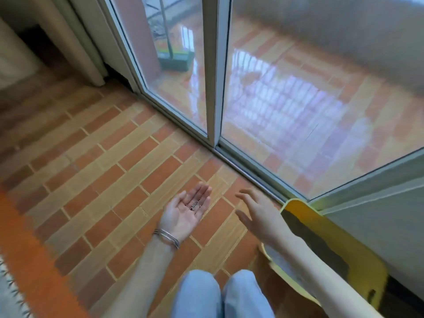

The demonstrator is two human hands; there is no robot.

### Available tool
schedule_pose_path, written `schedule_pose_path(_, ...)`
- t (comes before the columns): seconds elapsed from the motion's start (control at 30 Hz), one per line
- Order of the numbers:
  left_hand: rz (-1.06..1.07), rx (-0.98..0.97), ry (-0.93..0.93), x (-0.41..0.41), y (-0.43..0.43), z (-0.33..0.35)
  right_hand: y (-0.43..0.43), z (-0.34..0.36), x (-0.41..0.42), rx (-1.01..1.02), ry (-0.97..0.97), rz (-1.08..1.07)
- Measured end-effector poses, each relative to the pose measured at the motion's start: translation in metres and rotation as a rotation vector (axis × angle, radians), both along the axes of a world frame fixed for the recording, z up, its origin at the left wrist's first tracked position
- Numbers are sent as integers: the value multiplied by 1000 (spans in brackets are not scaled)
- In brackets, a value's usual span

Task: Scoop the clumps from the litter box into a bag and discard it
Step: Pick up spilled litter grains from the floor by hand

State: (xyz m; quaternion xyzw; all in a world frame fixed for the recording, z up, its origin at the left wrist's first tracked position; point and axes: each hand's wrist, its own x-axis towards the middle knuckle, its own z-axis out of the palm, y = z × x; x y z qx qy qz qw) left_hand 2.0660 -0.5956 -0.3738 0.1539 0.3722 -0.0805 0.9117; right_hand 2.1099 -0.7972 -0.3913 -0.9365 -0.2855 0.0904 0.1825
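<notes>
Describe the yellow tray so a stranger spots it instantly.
Start at the big sliding glass door. Near its floor track, at lower right, lies the yellow plastic litter tray. Nothing else on the brick-pattern tiles is bright yellow.

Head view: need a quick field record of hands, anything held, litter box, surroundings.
left hand: palm up, fingers straight
grains: a few small dark ones lying on the left palm
right hand: fingers spread above the floor, holds nothing
litter box: yellow, at right by the glass door, partly behind the right forearm
bracelets: on left wrist
floor: orange and tan tiles
scoop, bag: not in view
</notes>
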Motion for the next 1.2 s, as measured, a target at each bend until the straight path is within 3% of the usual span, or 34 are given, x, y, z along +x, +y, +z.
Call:
schedule_pose_path(0.27, 63, -6, -93, -26, 13, 218, 10, 227, -5, -46, -139, 42)
schedule_pose_path(0.47, 80, 23, -126, -46, 24, 334, 16, 336, -27, -70, -366, 91)
schedule_pose_path(0.77, 104, -39, -112, -75, 19, 367, 16, 367, -67, -182, -401, 70)
schedule_pose_path(1.2, -228, -81, -198, -33, -55, 379, -71, 385, -76, -180, -354, -221)
